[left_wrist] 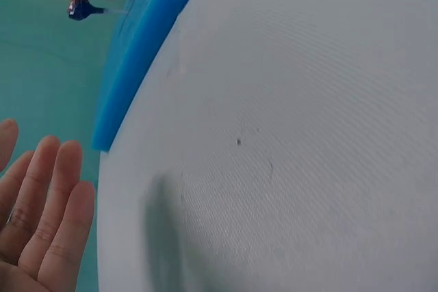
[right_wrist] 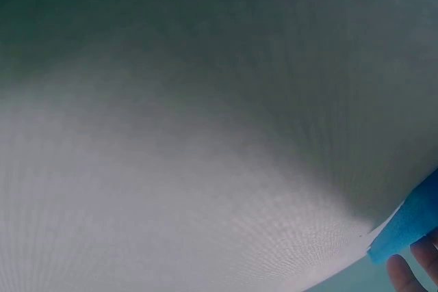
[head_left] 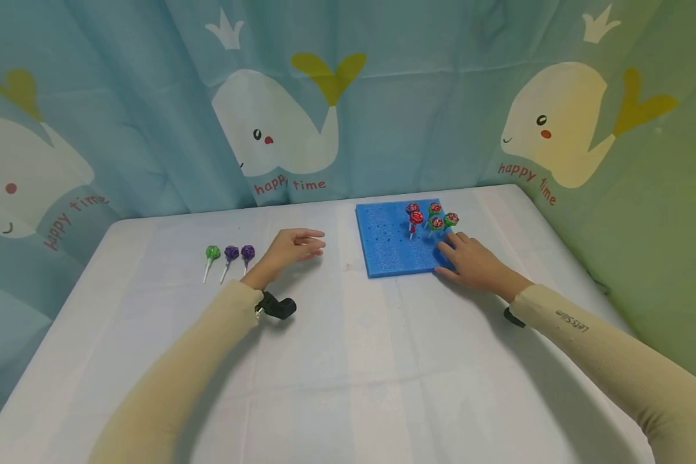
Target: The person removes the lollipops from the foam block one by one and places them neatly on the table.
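Note:
My left hand (head_left: 296, 248) hovers over the table with nothing in it. Its fingers (left_wrist: 51, 210) look nearly straight in the left wrist view. At the front right corner of a blue foam board (head_left: 391, 254), my right hand (head_left: 475, 263) touches the edge, thumb at the front and fingers along the right side. Several wrapped lollipops stand upright in the board's right half, among them a red lollipop (head_left: 416, 219) and a green-and-red lollipop (head_left: 451, 219). Left of my left hand lie a green lollipop (head_left: 211, 253) and two purple lollipops (head_left: 231, 253), sticks toward me.
Rows of small holes mark the left half of the foam board. A white cloth covers the table (head_left: 348, 386). Behind it hangs a blue curtain (head_left: 417, 129) printed with whales. Each wrist wears a dark camera band; the left wrist camera (head_left: 278, 306) shows clearly.

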